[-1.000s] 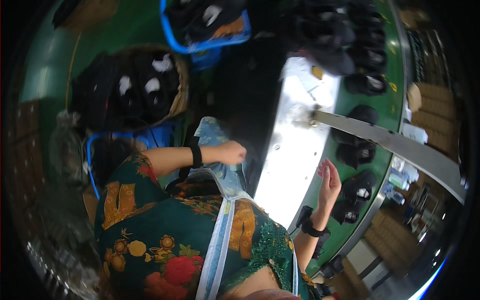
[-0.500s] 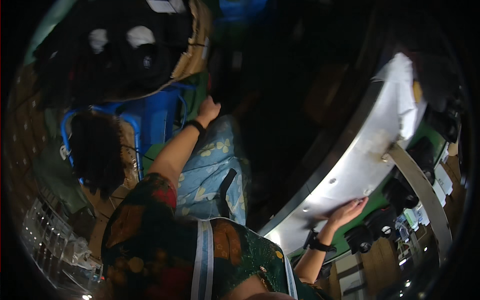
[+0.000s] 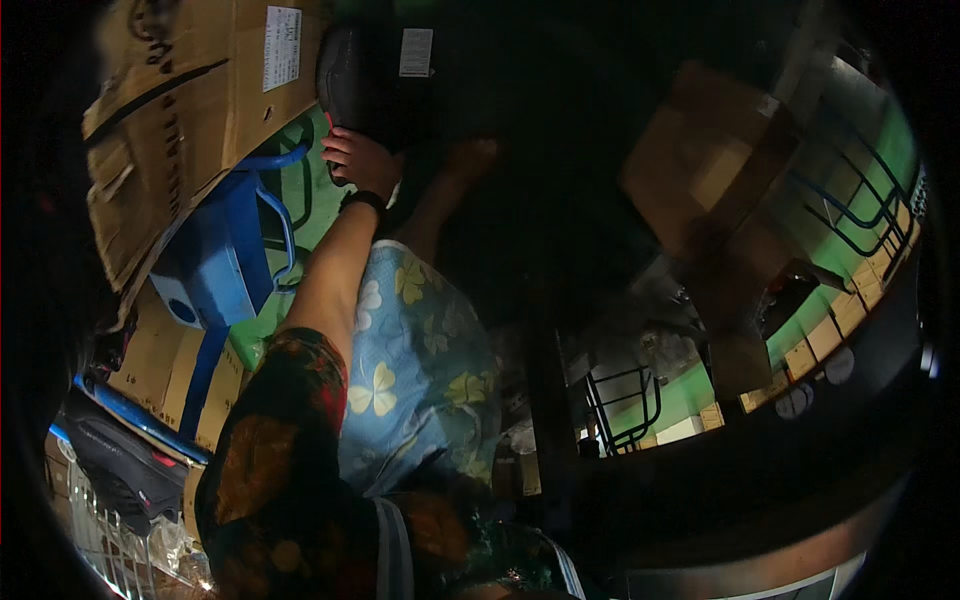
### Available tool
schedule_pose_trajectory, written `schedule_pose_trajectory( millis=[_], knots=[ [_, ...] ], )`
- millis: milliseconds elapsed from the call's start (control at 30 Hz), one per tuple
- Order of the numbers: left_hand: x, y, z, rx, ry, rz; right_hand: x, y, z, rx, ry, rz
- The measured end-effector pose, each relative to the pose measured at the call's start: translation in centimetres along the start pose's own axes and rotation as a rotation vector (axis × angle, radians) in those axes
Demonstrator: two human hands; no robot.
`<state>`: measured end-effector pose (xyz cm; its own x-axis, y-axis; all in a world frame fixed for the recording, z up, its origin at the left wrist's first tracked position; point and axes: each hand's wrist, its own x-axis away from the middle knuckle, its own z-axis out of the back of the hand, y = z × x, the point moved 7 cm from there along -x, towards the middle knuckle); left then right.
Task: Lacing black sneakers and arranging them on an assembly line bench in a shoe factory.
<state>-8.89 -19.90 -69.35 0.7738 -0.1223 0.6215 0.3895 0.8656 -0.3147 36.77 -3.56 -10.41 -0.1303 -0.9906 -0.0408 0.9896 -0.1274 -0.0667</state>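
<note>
My left hand (image 3: 362, 163) reaches out low at the upper left, its fingers curled over the lower edge of a dark, padded-looking item (image 3: 368, 85). The item has a white printed label (image 3: 416, 53) on its far side and a bit of red near my fingers. Its kind cannot be told in the dark. A black band circles my left wrist. My right hand is out of the picture. A blue cloth with a clover pattern (image 3: 400, 370) covers my lap, and a dim bare lower leg (image 3: 440, 200) shows beyond it.
A large cardboard carton (image 3: 200, 90) stands at the upper left over a blue stool or stand (image 3: 220, 250). Below lies a black bag-like piece (image 3: 120, 455) beside a wire basket (image 3: 100, 530). To the right are a brown box (image 3: 700, 150) and the dark table underside (image 3: 700, 510).
My view has dipped below the table. My left hand, earlier closed near the blue cloth, now grips the dark padded item. My right hand has left the metal tabletop and the picture.
</note>
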Motion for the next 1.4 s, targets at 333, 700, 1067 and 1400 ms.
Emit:
schedule_pose_trajectory(
  millis=[333, 700, 1067, 1400],
  knots=[
    [6.2, -3.3, 11.1, 0.434, 0.034, -0.288, -1.9, -1.0, -1.0, -0.077, -0.017, -0.016],
    [28.8, -12.7, 45.5, 1.123, 0.121, -0.916, -2.4, -2.3, 2.0, -0.223, 0.053, 0.016],
    [24.7, -37.1, 60.9, 1.226, 0.852, -0.398, -2.3, -1.0, 1.6, -0.017, 0.106, 0.057],
    [25.4, -35.5, 53.0, 1.58, 0.453, -0.369, -3.4, -1.4, 1.5, 0.059, -0.1, -0.146]
  ],
)
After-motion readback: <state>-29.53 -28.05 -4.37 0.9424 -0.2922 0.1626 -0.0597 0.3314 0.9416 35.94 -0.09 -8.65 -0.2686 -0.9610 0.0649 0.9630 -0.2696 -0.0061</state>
